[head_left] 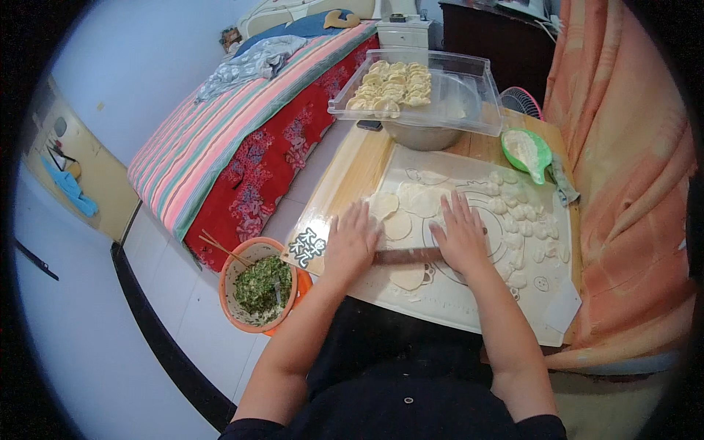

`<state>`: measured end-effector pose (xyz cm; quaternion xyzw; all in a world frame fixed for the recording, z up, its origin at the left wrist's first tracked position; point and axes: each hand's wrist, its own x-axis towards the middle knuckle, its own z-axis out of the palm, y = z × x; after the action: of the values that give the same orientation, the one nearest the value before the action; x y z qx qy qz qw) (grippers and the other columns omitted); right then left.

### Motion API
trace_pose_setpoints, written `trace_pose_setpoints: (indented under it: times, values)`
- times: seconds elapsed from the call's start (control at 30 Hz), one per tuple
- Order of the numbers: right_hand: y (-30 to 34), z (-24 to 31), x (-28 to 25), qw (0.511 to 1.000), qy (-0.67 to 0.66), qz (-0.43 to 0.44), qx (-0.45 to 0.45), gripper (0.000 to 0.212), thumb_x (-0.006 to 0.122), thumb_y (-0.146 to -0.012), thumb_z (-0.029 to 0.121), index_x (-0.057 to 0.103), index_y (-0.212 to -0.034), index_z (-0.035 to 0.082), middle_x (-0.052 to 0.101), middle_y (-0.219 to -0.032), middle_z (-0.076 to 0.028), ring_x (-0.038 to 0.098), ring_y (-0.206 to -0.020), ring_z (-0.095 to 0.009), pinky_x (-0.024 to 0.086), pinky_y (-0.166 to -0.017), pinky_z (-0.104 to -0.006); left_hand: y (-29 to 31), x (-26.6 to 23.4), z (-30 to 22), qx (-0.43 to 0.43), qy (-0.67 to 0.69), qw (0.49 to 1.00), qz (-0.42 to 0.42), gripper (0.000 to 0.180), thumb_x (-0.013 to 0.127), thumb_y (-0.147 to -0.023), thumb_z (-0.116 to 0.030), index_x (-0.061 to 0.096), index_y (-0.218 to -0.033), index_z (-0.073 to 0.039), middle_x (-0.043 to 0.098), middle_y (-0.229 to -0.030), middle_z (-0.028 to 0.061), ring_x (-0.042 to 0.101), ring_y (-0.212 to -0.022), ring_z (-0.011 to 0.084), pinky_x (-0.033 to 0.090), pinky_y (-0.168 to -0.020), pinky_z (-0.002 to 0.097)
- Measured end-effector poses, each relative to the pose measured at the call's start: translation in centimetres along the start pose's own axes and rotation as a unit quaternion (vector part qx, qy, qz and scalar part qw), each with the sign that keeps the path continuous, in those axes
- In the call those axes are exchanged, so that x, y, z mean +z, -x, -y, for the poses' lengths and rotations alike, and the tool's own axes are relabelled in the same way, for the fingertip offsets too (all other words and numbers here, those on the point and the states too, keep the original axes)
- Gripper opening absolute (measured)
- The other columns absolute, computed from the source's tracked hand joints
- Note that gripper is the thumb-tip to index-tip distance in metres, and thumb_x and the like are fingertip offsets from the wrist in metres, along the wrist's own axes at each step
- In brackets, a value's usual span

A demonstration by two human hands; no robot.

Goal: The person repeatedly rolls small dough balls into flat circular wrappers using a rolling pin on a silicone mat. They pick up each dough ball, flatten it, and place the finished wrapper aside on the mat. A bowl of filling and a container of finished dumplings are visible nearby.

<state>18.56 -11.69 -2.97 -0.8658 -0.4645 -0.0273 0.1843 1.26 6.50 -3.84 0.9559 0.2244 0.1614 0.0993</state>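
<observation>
Our left hand (pixel 353 240) and right hand (pixel 462 236) lie spread over a rolling pin (pixel 407 256); equal pressure from both should keep our dough circle (pixel 407 277) even.

A home bedroom serves as a place for food preparation, with a bed (pixel 257 95) under a striped cover at upper left of center, its pale headboard (pixel 282 15) and a white nightstand (pixel 403 34) at the top of the frame. A blue cloth (pixel 70 187) hangs at a door (pixel 99 165) far left; an orange curtain (pixel 623 147) drapes the right side. Dough rounds (pixel 398 225) lie on a wooden table (pixel 352 160), center right.
</observation>
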Motion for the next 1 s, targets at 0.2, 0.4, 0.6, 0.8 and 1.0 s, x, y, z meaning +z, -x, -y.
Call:
trace_pose_setpoints:
  times: [0.2,0.4,0.6,0.8,1.0]
  values:
    - [6.0,3.1,-1.6,0.992,0.033,0.093,-0.075,0.072,0.052,-0.096,0.047,0.039,-0.146,-0.002,0.032,-0.157,-0.020,0.025,-0.148,-0.032,0.017,-0.120,-0.0516,5.3,-0.1,1.3,0.022,-0.006,1.000,0.012,0.069,0.051,-0.096,-0.041,0.034,-0.149,0.001,0.036,-0.155,0.0187,0.032,-0.145,0.0319,0.024,-0.117,0.0525]
    - [9.5,3.0,-3.2,0.980,0.048,0.164,-0.102,0.080,0.061,-0.091,0.046,0.034,-0.150,0.000,0.028,-0.160,-0.017,0.022,-0.149,-0.031,0.017,-0.121,-0.0484,9.6,-2.0,-1.3,0.035,0.001,0.999,0.028,0.069,0.053,-0.095,-0.040,0.036,-0.148,0.000,0.035,-0.156,0.0175,0.034,-0.144,0.0305,0.024,-0.117,0.0528]
    - [3.9,0.7,-1.6,0.992,0.008,0.049,-0.116,0.058,0.065,-0.089,0.034,0.052,-0.135,0.000,0.043,-0.149,-0.017,0.035,-0.142,-0.032,0.026,-0.117,-0.0481,1.2,-0.3,-0.5,0.127,0.134,0.974,0.129,0.047,0.044,-0.102,-0.031,0.049,-0.139,-0.002,0.048,-0.146,0.0186,0.041,-0.138,0.0344,0.031,-0.115,0.0434]
    - [8.0,1.6,-4.1,0.986,-0.073,0.019,-0.149,0.035,0.070,-0.077,0.012,0.061,-0.109,0.002,0.061,-0.121,-0.013,0.058,-0.110,-0.030,0.045,-0.093,-0.0422,-0.2,-1.0,-3.2,0.228,0.208,0.923,0.229,0.034,0.045,-0.103,-0.025,0.067,-0.116,-0.003,0.061,-0.126,0.0166,0.054,-0.118,0.0340,0.039,-0.107,0.0430]
    - [11.2,2.5,-7.5,0.988,-0.028,-0.022,-0.152,0.035,0.069,-0.075,0.007,0.062,-0.109,0.002,0.065,-0.113,-0.011,0.063,-0.100,-0.028,0.047,-0.082,-0.0398,2.3,-3.0,-2.5,0.136,0.173,0.944,0.247,0.028,0.052,-0.098,-0.024,0.068,-0.115,-0.007,0.062,-0.116,0.0138,0.056,-0.110,0.0339,0.044,-0.098,0.0447]
